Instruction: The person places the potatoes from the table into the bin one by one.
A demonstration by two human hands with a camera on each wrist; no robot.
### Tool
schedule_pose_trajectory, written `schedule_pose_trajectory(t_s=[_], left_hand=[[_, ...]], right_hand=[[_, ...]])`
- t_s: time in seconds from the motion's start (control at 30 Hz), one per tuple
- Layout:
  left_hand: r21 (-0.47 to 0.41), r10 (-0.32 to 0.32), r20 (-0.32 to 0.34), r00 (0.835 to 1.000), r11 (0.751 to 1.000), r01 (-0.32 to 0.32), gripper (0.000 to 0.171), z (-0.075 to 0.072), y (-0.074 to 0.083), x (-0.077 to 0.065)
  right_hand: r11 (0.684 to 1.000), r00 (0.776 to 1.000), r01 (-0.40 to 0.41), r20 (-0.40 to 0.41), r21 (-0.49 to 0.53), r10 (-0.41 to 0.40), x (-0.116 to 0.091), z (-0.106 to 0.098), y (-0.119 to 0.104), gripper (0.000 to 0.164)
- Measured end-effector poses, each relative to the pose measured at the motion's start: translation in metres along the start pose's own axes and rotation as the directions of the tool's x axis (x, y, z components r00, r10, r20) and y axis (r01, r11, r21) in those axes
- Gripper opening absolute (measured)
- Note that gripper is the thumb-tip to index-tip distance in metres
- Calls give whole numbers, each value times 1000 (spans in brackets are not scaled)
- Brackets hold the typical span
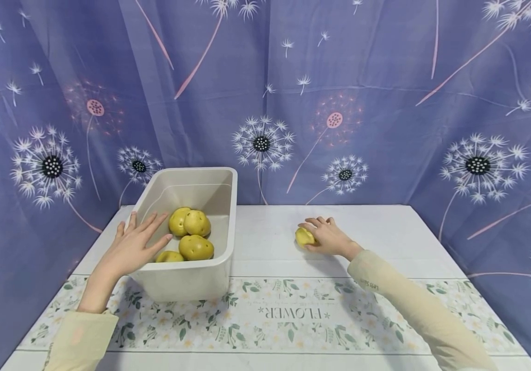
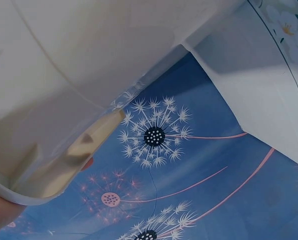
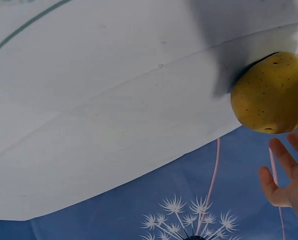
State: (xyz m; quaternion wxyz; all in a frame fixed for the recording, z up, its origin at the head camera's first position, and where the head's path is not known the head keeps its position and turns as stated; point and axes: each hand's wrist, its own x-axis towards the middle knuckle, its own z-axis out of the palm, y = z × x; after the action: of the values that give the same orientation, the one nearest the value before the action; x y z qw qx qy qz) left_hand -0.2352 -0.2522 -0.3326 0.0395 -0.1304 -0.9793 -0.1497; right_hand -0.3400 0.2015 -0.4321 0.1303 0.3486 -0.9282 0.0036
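Over the left rim of a light grey bin my left hand is spread, fingers pointing across the opening. Inside the bin lie several yellow potatoes. On the white tabletop to the right sits another potato, partly hidden by my right hand, which reaches over it from the right. In the right wrist view, this potato has a smooth dotted skin, and the extended fingers lie close beside it, not wrapped round it. The left wrist view shows mostly the bin's wall.
A floral cloth strip with printed lettering runs across the table in front of the bin and the single potato. Behind and at both sides hangs a purple-blue curtain with dandelion prints. The table's back edge meets the curtain.
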Motion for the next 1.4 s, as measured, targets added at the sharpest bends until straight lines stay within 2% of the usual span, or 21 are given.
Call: schedule_pose_trajectory(t_s=[0.4, 0.8, 1.4], left_hand=[[6, -2, 5, 1000, 1000, 2, 65, 0, 0, 1], [10, -3, 4, 1000, 1000, 3, 66, 1, -1, 2], [22, -7, 2, 1000, 1000, 7, 65, 2, -1, 1]], right_hand=[[1000, 1000, 7, 12, -26, -7, -1, 9, 6, 58], [1000, 1000, -1, 29, 11, 1, -2, 12, 3, 64], [1000, 1000, -2, 17, 3, 2, -2, 17, 5, 62]])
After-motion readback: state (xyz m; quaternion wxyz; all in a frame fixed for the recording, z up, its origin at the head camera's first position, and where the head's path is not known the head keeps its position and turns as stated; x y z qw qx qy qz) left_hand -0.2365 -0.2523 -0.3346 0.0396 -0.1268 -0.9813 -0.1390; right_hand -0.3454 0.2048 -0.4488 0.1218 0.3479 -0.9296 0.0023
